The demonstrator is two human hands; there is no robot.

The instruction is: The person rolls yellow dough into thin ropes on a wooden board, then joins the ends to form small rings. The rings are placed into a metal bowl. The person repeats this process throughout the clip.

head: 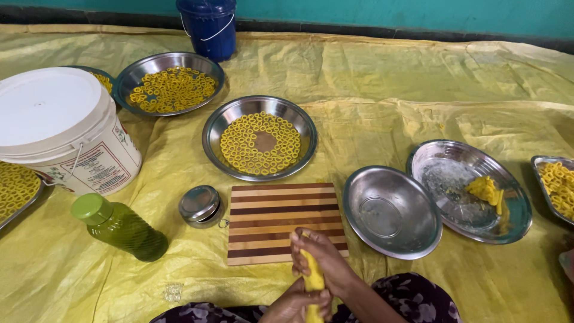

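Both hands — left hand (297, 302), right hand (323, 260) — closed around yellow dough roll (313, 280); judged soft, pliable — grip mid-length, lightly

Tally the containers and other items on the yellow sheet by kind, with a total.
Steel plates and bowls: 7, namely ring plate, second ring plate, partly hidden plate, empty bowl, dough plate, right-edge tray, left-edge tray
Buckets: 2, white, blue
Green bottle: 1
Small steel tin: 1
Striped board: 1
Total: 12
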